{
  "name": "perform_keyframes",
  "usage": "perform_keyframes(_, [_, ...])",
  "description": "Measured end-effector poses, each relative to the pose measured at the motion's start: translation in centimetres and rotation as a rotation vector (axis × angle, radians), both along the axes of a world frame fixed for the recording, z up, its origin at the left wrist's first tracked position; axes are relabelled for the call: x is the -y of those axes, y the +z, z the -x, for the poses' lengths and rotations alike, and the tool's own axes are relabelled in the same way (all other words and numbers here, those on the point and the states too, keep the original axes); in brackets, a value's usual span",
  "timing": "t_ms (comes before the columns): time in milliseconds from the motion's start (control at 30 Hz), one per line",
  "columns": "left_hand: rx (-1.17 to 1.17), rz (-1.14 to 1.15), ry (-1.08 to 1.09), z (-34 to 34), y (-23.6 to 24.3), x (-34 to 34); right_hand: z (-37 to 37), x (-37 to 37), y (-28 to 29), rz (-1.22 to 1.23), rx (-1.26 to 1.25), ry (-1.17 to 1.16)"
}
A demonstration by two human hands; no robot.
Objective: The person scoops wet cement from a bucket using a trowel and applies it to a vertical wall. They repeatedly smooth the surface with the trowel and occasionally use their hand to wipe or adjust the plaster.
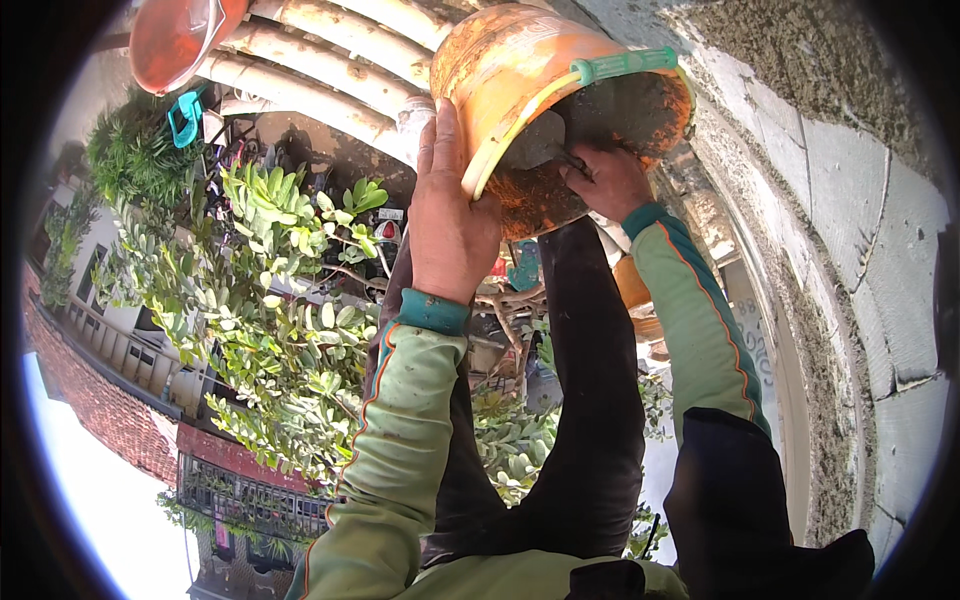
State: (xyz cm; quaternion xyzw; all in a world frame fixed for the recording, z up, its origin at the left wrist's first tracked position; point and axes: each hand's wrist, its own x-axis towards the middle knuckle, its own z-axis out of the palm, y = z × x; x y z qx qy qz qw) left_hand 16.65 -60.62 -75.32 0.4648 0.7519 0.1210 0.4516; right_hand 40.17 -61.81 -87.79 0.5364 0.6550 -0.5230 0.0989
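An orange bucket (495, 65), smeared with grey mortar, is tipped on its side with its mouth toward me. Its yellow handle (520, 120) with a green grip (625, 65) crosses the opening. My left hand (448, 225) steadies the bucket by its left side, the fingers laid along the outer wall and the thumb near the rim. Inside the mouth, my right hand (612, 185) is closed round the handle of a small trowel. The grey trowel blade (538, 140) lies against the bucket's inner left side. Dark mortar coats the bucket's interior, and the bottom is in shadow.
Pale bamboo poles (330, 45) lie side by side beyond the bucket, with an orange-red basin (175, 45) at the far left. A grey block wall (790, 180) with rough mortar curves along my right. Far below, between and beside my legs (590, 390), grows a leafy shrub (290, 320).
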Motion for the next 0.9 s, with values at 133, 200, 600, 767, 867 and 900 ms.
perform_keyframes(133, [0.065, 0.021, 0.118, 1.4, -0.2, 0.1, -3.7, 0.4, 5.2, -0.146, -0.075, -0.033])
perform_keyframes(200, [0.028, 0.049, 0.127, 2.1, -0.2, 0.1, -6.6, 1.5, 7.7, -0.110, -0.126, -0.012])
perform_keyframes(600, [0.210, 0.039, 0.497, 3.0, 0.0, -0.8, -22.8, -4.7, 14.5, 0.268, 0.208, -0.761])
perform_keyframes(767, [0.040, 0.056, 0.253, 1.9, -0.5, -0.4, -12.6, -2.6, 14.5, -0.160, 0.191, -0.174])
perform_keyframes(867, [-0.100, -0.035, 0.032, 0.2, -0.6, -0.4, -6.0, -4.0, 6.7, -0.321, 0.455, 0.121])
perform_keyframes(900, [-0.109, -0.032, 0.000, -0.4, -0.5, -0.3, -4.2, -4.5, 4.0, -0.400, 0.549, 0.194])
